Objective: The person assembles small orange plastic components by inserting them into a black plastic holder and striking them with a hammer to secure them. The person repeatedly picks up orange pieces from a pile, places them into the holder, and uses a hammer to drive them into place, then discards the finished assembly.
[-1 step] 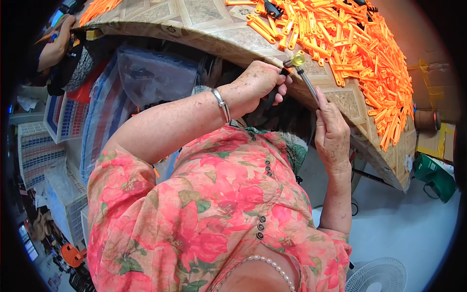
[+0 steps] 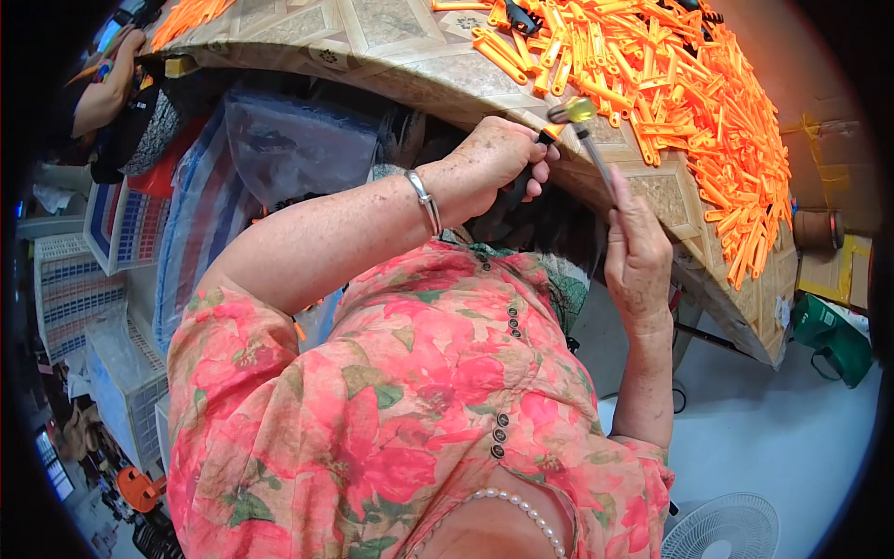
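Note:
My left hand [image 2: 510, 160], with a silver bracelet at the wrist, is closed around a black, handle-like piece [image 2: 514, 191] beside the table edge. A small orange part [image 2: 551, 132] sticks out at its top, by my thumb. My fingers hide most of the black piece, so its exact kind is unclear. My right hand [image 2: 638, 247] grips the metal shaft of a small hammer [image 2: 579, 111] with a translucent yellow head. The hammer head hangs just above the orange part, with a little gap between them.
A patterned table [image 2: 391, 79] curves across the top, heaped with orange plastic strips [image 2: 670, 102]. A black part [image 2: 523, 17] lies among them. Plastic crates [image 2: 79, 298] stand at the left, near another person's arm [image 2: 104, 98]. A white fan [image 2: 722, 531] is at lower right.
The hammer head has risen slightly off the orange part, and my right hand has tilted a little. My left hand stays in place.

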The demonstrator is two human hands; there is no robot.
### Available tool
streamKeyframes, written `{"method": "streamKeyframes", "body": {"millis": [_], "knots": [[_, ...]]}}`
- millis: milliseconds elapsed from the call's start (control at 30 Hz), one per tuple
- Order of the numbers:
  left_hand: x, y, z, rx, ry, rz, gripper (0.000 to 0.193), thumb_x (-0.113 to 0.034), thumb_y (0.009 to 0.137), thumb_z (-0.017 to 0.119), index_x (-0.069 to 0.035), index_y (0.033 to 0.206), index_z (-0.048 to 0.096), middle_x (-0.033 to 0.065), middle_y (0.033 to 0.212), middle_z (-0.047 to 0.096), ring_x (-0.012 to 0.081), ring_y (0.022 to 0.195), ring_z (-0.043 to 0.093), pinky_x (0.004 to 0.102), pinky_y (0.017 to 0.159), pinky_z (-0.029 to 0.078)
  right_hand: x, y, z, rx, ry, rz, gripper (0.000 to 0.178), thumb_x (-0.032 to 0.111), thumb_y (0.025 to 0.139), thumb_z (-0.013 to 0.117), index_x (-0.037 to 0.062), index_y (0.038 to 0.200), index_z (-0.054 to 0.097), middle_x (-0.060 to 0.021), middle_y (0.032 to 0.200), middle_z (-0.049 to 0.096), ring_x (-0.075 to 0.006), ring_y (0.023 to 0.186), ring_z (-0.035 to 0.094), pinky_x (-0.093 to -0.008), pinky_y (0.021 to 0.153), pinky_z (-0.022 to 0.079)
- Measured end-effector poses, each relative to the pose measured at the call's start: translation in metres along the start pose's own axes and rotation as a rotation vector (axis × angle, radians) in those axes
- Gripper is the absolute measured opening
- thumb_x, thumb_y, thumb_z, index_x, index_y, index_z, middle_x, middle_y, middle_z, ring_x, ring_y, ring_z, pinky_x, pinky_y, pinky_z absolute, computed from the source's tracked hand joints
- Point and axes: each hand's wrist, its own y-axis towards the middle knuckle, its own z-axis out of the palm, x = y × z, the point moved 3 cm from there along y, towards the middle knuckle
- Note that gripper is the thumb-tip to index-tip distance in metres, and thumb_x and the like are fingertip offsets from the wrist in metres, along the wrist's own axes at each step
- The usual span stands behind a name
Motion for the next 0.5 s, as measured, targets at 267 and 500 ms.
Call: {"method": "streamKeyframes", "body": {"millis": [267,500], "knots": [[-0.005,-0.004,0.004,0.006,0.008,-0.007,0.017,-0.007,0.097,0.049,0.003,0.097,0.063,0.0037,0.070,0.059,0.0123,0.059,0.056,0.0256,0.054,0.049,-0.007,-0.006,0.012,0.026,-0.010,0.022,0.055,0.000,0.091,0.054,0.0158,0.143,0.046,-0.0164,0.094,0.059,-0.0368,0.079,0.062,-0.0451,0.068,0.051],[-0.002,-0.002,0.005,-0.038,-0.058,-0.017,0.018,-0.006,0.097,0.048,0.003,0.095,0.063,0.0039,0.070,0.059,0.0119,0.059,0.056,0.0257,0.055,0.050,0.002,-0.005,0.003,-0.024,-0.038,0.015,0.055,0.001,0.091,0.055,0.0153,0.143,0.046,-0.0163,0.091,0.057,-0.0357,0.078,0.062,-0.0455,0.068,0.050]]}}
